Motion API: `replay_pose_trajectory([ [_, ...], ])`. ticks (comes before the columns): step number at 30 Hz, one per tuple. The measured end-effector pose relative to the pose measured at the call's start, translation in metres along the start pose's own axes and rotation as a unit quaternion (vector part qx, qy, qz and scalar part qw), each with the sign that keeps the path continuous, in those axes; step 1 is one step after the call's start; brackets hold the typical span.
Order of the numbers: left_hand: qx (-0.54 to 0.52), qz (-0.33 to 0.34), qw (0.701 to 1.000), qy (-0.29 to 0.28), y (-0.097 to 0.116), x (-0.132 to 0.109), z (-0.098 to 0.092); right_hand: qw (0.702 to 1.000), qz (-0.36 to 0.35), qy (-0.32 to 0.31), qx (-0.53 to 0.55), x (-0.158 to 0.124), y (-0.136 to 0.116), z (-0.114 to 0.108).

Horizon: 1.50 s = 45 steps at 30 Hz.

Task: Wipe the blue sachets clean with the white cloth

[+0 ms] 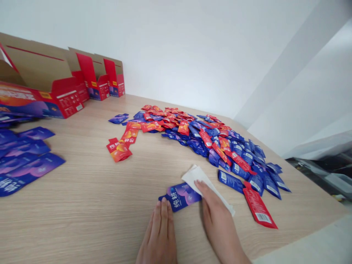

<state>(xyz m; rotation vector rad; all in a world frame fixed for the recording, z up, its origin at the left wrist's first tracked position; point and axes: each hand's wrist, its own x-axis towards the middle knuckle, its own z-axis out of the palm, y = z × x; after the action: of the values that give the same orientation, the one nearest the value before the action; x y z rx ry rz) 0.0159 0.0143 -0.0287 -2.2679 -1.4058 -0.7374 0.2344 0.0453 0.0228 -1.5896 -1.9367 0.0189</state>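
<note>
The head camera takes in, at far left, a large cardboard box (30,101), flaps raised, its red-and-blue front bearing white writing too blurred to read and its end panel a barcode. Nearer, at the left edge, blue packets (35,165) overlap; the nearest shows 纯耕 in white. Two smaller boxes (96,86) stand just right of the large one, with yellow labels. Towards the middle, red packets (119,150) lie face up, the nearest also reading 纯耕.

At the near middle, the left hand (161,229) lies flat, fingers together, fingertips touching the narrow left end of a blue packet (181,196). This packet lies on the table (110,220) between the two hands, 纯耕 printed sideways. The right hand (217,214) rests on a folded white tissue (202,176) covering the packet's right end; whether its fingers clamp the tissue, I cannot tell.

Beyond, a mixed pile (198,132) spreads far and right, many packets showing barcodes. Near right, one red packet (259,207) lies back up, its white label barcoded.
</note>
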Motion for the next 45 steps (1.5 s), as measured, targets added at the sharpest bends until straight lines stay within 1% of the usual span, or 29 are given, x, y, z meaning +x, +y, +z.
replay_pose_trajectory([
  [2, 0.008, -0.022, 1.000, 0.000, 0.005, 0.002, 0.000, 0.997, 0.069, 0.040, -0.006, -0.001, 0.008, -0.015],
  [3, 0.014, -0.030, 0.999, 0.001, 0.007, 0.003, -0.001, 0.994, 0.092, 0.062, -0.005, -0.001, 0.006, -0.020],
  [4, 0.020, -0.032, 0.999, 0.004, 0.008, 0.003, 0.000, 0.992, 0.102, 0.079, 0.002, -0.001, 0.000, -0.023],
  [5, 0.025, -0.032, 0.999, 0.006, 0.009, 0.004, 0.000, 0.992, 0.093, 0.088, 0.012, -0.001, -0.009, -0.023],
  [6, 0.029, -0.031, 0.999, 0.008, 0.010, 0.004, 0.001, 0.994, 0.064, 0.086, 0.024, -0.001, -0.020, -0.019],
  [7, 0.032, -0.028, 0.999, 0.009, 0.010, 0.004, 0.002, 0.997, 0.015, 0.066, 0.037, -0.001, -0.032, -0.013],
  [9, 0.040, -0.023, 0.999, 0.012, 0.008, 0.003, 0.005, 0.992, -0.120, 0.013, 0.043, 0.002, -0.051, 0.004],
  [10, 0.044, -0.019, 0.999, 0.013, 0.007, 0.002, 0.007, 0.985, -0.167, -0.009, 0.036, 0.004, -0.056, 0.012],
  [11, 0.048, -0.015, 0.999, 0.014, 0.006, 0.001, 0.009, 0.980, -0.195, -0.028, 0.024, 0.007, -0.058, 0.018],
  [12, 0.051, -0.012, 0.999, 0.015, 0.006, 0.000, 0.011, 0.979, -0.199, -0.041, 0.010, 0.009, -0.055, 0.022],
  [15, 0.054, -0.017, 0.998, 0.016, 0.006, -0.001, 0.017, 0.991, -0.127, -0.033, -0.033, 0.012, -0.028, 0.018],
  [17, 0.054, -0.029, 0.998, 0.021, 0.008, -0.001, 0.019, 0.996, -0.078, -0.006, -0.052, 0.010, -0.005, 0.005],
  [19, 0.056, -0.037, 0.997, 0.026, 0.010, -0.001, 0.022, 0.998, -0.020, 0.020, -0.060, 0.007, 0.010, -0.008],
  [21, 0.060, -0.036, 0.997, 0.033, 0.011, 0.000, 0.023, 0.997, 0.035, 0.043, -0.047, 0.005, 0.009, -0.016],
  [22, 0.064, -0.033, 0.997, 0.038, 0.011, -0.001, 0.024, 0.997, 0.049, 0.050, -0.035, 0.005, 0.003, -0.015],
  [23, 0.067, -0.027, 0.996, 0.043, 0.011, -0.001, 0.025, 0.998, 0.042, 0.052, -0.019, 0.005, -0.006, -0.013],
  [24, 0.071, -0.019, 0.996, 0.049, 0.011, -0.002, 0.026, 0.999, 0.012, 0.047, -0.002, 0.006, -0.017, -0.007],
  [27, 0.082, 0.003, 0.995, 0.060, 0.007, -0.006, 0.029, 0.987, -0.155, -0.026, 0.033, 0.010, -0.045, 0.014],
  [28, 0.085, 0.008, 0.994, 0.062, 0.006, -0.007, 0.030, 0.980, -0.188, -0.052, 0.034, 0.012, -0.048, 0.020],
  [29, 0.088, 0.012, 0.994, 0.063, 0.004, -0.007, 0.031, 0.978, -0.197, -0.068, 0.029, 0.014, -0.047, 0.023],
  [30, 0.091, 0.014, 0.994, 0.062, 0.003, -0.006, 0.031, 0.980, -0.184, -0.074, 0.018, 0.015, -0.041, 0.024],
  [32, 0.100, 0.015, 0.993, 0.064, 0.001, -0.003, 0.029, 0.991, -0.118, -0.061, -0.008, 0.014, -0.019, 0.020],
  [34, 0.107, 0.013, 0.992, 0.068, 0.001, 0.001, 0.026, 0.998, -0.057, -0.033, -0.021, 0.010, 0.008, 0.008],
  [36, 0.108, 0.008, 0.992, 0.071, 0.003, 0.005, 0.023, 1.000, -0.001, -0.002, -0.024, 0.006, 0.027, -0.005],
  [37, 0.105, 0.004, 0.992, 0.072, 0.004, 0.006, 0.021, 0.999, 0.024, 0.010, -0.020, 0.005, 0.029, -0.009],
  [39, 0.102, 0.000, 0.992, 0.071, 0.007, 0.007, 0.020, 0.999, 0.049, 0.019, 0.004, 0.002, 0.020, -0.011],
  [41, 0.102, 0.001, 0.993, 0.066, 0.008, 0.005, 0.021, 0.999, 0.014, 0.003, 0.040, 0.002, -0.002, -0.001],
  [43, 0.103, 0.010, 0.993, 0.061, 0.007, 0.002, 0.022, 0.993, -0.090, -0.032, 0.062, 0.002, -0.024, 0.014],
  [45, 0.105, 0.020, 0.992, 0.060, 0.004, 0.000, 0.022, 0.981, -0.170, -0.068, 0.056, 0.005, -0.035, 0.026],
])
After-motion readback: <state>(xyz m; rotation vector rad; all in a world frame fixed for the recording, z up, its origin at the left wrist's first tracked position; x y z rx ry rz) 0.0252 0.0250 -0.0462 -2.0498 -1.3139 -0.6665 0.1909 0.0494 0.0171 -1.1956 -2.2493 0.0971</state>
